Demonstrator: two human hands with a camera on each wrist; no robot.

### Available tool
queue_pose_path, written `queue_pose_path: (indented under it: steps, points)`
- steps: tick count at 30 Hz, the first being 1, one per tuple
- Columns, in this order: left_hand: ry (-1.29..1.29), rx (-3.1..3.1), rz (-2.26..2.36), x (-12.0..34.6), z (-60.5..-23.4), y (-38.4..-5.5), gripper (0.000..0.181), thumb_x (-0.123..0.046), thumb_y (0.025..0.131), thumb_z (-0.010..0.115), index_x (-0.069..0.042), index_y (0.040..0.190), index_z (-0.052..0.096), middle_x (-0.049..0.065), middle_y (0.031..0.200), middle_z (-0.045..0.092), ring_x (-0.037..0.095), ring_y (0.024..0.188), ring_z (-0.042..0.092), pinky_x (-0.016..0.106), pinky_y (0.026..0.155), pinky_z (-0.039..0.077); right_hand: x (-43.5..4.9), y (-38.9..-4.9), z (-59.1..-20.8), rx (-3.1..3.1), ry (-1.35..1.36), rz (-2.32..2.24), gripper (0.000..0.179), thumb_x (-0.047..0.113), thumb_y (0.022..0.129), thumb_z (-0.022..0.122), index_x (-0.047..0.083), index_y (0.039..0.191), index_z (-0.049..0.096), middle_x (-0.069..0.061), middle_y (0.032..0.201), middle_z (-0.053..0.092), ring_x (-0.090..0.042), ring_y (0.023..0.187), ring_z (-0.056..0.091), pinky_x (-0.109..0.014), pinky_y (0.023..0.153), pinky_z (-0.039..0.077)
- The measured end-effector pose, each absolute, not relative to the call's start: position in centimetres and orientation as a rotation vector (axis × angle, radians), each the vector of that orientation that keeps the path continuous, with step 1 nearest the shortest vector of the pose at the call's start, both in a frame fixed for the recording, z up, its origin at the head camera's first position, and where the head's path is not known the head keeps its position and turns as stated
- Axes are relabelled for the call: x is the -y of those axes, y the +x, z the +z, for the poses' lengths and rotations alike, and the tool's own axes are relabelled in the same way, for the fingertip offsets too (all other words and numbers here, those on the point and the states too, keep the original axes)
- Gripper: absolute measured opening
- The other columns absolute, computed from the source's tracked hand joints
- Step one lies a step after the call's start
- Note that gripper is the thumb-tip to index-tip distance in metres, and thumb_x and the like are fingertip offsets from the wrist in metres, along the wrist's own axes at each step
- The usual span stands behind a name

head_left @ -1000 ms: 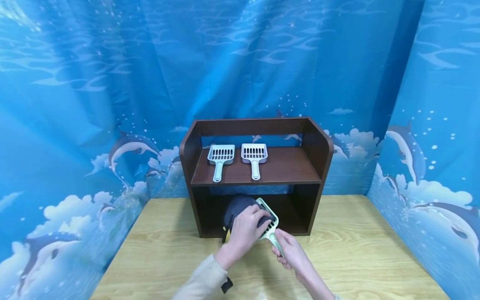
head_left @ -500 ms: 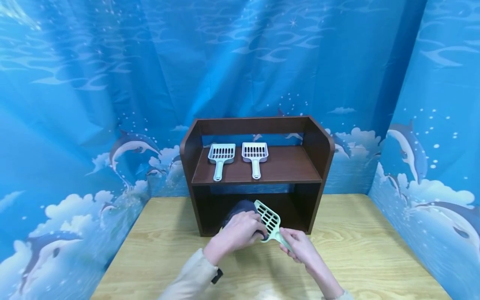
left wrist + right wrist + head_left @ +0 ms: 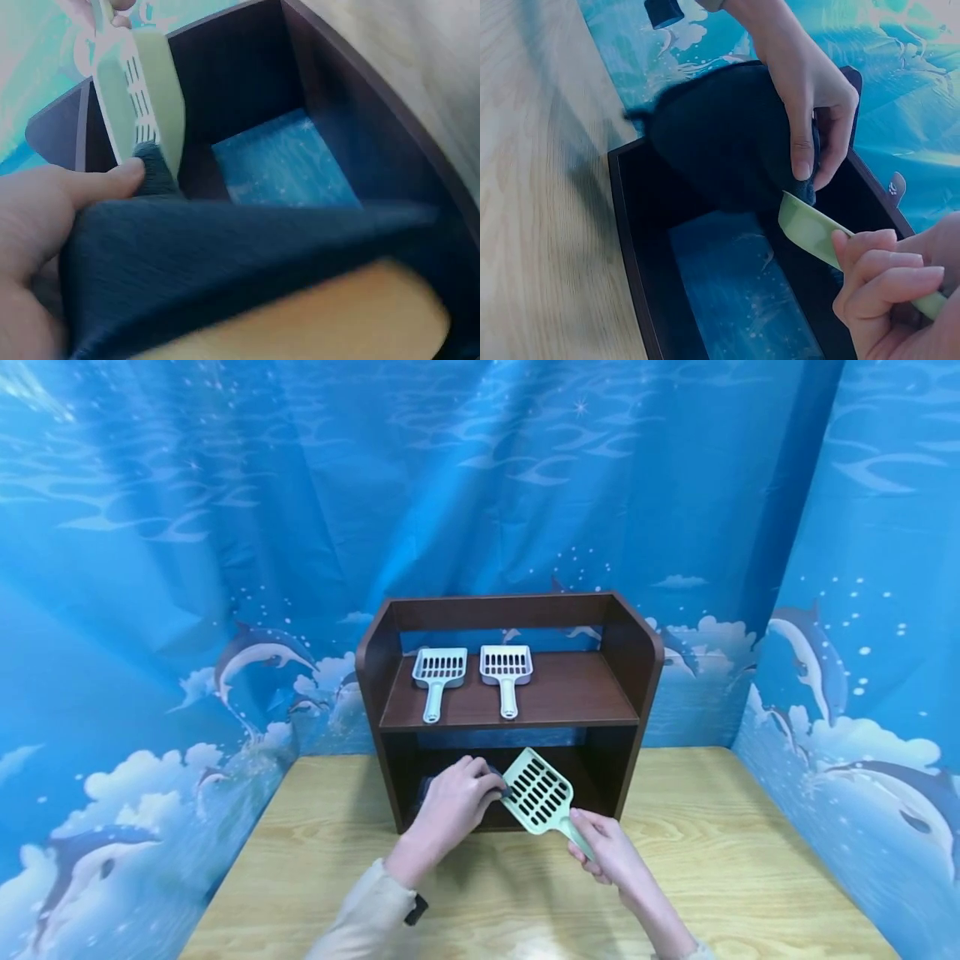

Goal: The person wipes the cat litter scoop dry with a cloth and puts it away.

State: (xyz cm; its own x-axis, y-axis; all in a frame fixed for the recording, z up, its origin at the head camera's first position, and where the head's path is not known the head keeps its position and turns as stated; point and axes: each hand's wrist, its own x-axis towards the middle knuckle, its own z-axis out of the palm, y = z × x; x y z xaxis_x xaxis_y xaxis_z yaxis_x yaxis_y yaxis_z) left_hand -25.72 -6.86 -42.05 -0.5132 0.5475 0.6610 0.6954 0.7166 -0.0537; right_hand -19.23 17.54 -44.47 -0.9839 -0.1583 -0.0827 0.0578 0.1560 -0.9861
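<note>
In the head view my right hand (image 3: pixel 604 848) grips the handle of a pale green slotted litter scoop (image 3: pixel 537 790), its head tilted up towards the left. My left hand (image 3: pixel 452 802) pinches the edge of a dark navy cloth item, shaped like a cap (image 3: pixel 712 135), in front of the lower compartment. A yellowish inside (image 3: pixel 337 315) shows on it in the left wrist view. The cap-like item's tip lies against or just in front of the scoop's head; which, I cannot tell. From the head view, my left hand hides most of the cloth.
A dark brown two-tier shelf (image 3: pixel 641 752) stands at the back of the wooden table (image 3: pixel 705 843). On its upper board lie two more litter scoops, a pale green one (image 3: pixel 439 670) and a whitish one (image 3: pixel 507 667), handles forward. Blue dolphin-printed curtain (image 3: pixel 480 485) surrounds the table.
My left hand has shifted left with the cap-like item, uncovering more of the scoop. My right hand has moved slightly right, and the scoop's slotted face shows more fully.
</note>
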Motion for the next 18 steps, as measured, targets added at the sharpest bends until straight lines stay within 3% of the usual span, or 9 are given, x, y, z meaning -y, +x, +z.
queue_pose_path:
  steps: [18]
  points:
    - [-0.651, 2.161, -0.392, 4.2, -42.8, -25.6, 0.012, -0.015, 0.081, 0.084, -0.015, 0.091, 0.078, -0.002, 0.086, 0.063, 0.015, 0.08, 0.062, 0.03, 0.056, 0.053, -14.8, -18.6, -45.5, -2.261, -0.078, -1.994, 0.04, 0.031, 0.109, 0.045, -0.006, 0.115, 0.061, 0.002, 0.061, 0.047, -0.002, 0.042, 0.029, -0.016, 0.039, 0.021]
